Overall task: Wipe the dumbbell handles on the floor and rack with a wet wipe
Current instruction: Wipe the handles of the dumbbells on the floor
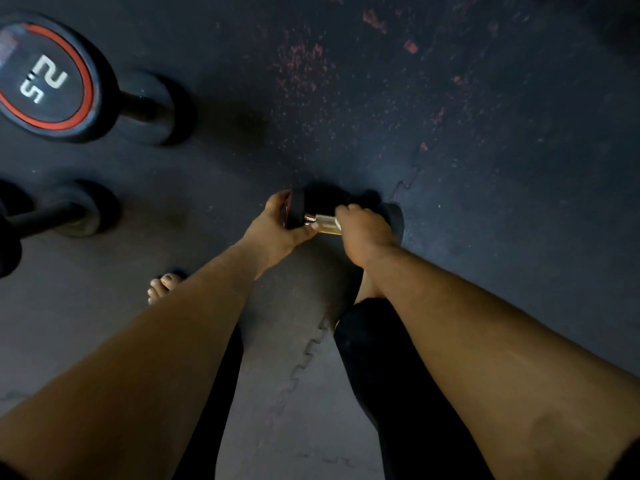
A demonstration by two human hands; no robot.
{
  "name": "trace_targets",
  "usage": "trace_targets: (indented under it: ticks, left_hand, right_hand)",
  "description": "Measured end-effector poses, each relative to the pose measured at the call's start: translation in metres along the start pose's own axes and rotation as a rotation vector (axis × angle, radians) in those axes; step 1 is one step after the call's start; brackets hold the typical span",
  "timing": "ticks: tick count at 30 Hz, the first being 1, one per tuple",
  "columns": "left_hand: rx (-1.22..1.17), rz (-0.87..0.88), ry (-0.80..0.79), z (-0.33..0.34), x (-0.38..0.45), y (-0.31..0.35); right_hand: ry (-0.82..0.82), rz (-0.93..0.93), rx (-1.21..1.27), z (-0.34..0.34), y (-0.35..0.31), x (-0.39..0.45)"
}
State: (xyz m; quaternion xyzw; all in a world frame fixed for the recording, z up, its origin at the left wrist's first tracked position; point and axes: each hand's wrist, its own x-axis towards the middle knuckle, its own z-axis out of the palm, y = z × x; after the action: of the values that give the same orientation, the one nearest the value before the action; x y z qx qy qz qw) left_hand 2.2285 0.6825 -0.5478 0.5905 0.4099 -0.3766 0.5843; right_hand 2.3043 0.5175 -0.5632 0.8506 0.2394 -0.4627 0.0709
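Note:
A small black dumbbell (304, 209) with a shiny metal handle lies on the dark rubber floor ahead of me. My left hand (277, 228) grips its left head, fingers over the top and thumb underneath. My right hand (362, 233) is curled round the handle, with a pale wet wipe (327, 225) wrapped on the handle and showing just left of its fingers. The right head of the dumbbell (394, 216) is mostly hidden behind my right hand.
A big black dumbbell (69, 84) with a red ring lies at the upper left. Another black dumbbell (45, 216) lies at the left edge. My bare toes (162, 285) show beside my left forearm. Interlocking dark floor mats (450, 133) stretch to the right.

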Motion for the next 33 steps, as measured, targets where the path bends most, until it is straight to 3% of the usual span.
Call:
trace_targets:
  ticks: [6, 9, 14, 18, 20, 23, 24, 26, 28, 33]
  left_hand:
    - [-0.26, -0.119, -0.082, -0.018, -0.013, 0.011]
    - [-0.36, -0.179, -0.031, -0.031, -0.023, 0.016]
    - [-0.373, -0.08, 0.127, -0.051, -0.024, 0.026]
    - [-0.42, -0.096, 0.138, -0.057, -0.018, 0.025]
    - [-0.452, -0.093, 0.122, -0.052, -0.021, 0.023]
    - [-0.566, -0.16, 0.107, -0.043, -0.031, 0.023]
    - [-0.609, -0.196, 0.122, -0.039, -0.033, 0.023]
    - [-0.675, -0.234, 0.156, -0.034, -0.04, 0.03]
    - [-0.73, -0.249, 0.159, -0.029, -0.044, 0.035]
    - [-0.858, -0.252, 0.067, -0.022, -0.068, 0.055]
  right_hand:
    - [-0.012, -0.063, 0.131, -0.013, -0.001, -0.005]
    - [0.029, -0.128, 0.206, -0.022, -0.012, -0.011]
    - [0.09, -0.145, 0.236, -0.036, -0.036, 0.005]
    - [0.095, -0.171, 0.229, -0.036, -0.037, 0.007]
    - [0.179, -0.172, 0.298, -0.038, -0.027, -0.004]
    - [0.385, -0.012, 0.661, -0.038, -0.033, -0.026]
    - [0.374, 0.089, 0.878, -0.04, -0.041, -0.032]
    - [0.184, 0.245, 1.183, -0.055, -0.057, -0.039]
    - [0.051, 0.289, 1.19, -0.067, -0.06, -0.043]
    - [0.208, 0.327, 1.269, -0.095, -0.04, -0.056]
